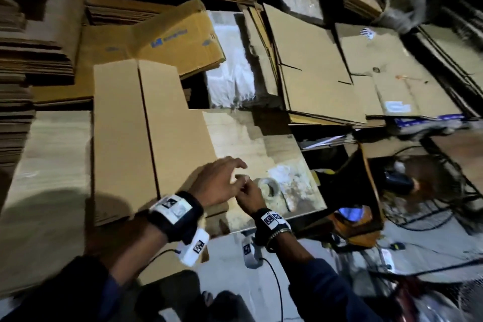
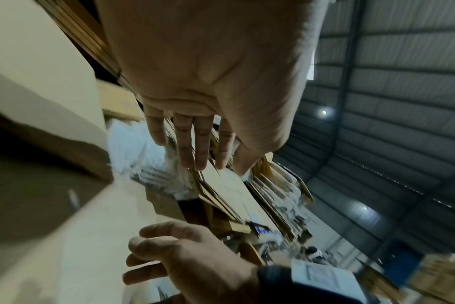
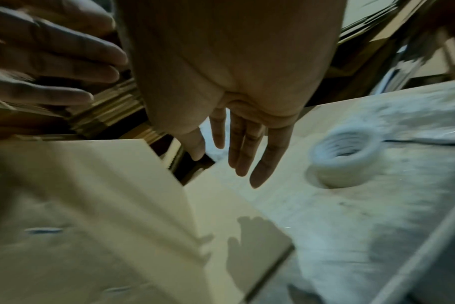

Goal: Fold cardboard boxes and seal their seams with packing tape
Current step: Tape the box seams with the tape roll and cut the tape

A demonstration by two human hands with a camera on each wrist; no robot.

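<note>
A flattened brown cardboard box (image 1: 146,138) lies on the wooden table (image 1: 261,144), its creases running away from me. My left hand (image 1: 235,172) hovers over the box's near right corner with straight, spread fingers (image 2: 195,152) and holds nothing. My right hand (image 1: 248,191) is just beside it over the bare table, with its fingers (image 3: 237,156) also straight and empty. A roll of clear packing tape (image 1: 269,187) lies flat on the table just right of my right hand, untouched; the right wrist view shows the tape roll (image 3: 346,160) apart from the fingers.
Tall stacks of flat cardboard (image 1: 26,47) stand at the left and back. A box with blue print (image 1: 177,42) and a white plastic sheet (image 1: 230,60) lie behind the table. More flat sheets (image 1: 313,60) lie at the right. An open dark carton (image 1: 352,191) and cables sit beyond the table's right edge.
</note>
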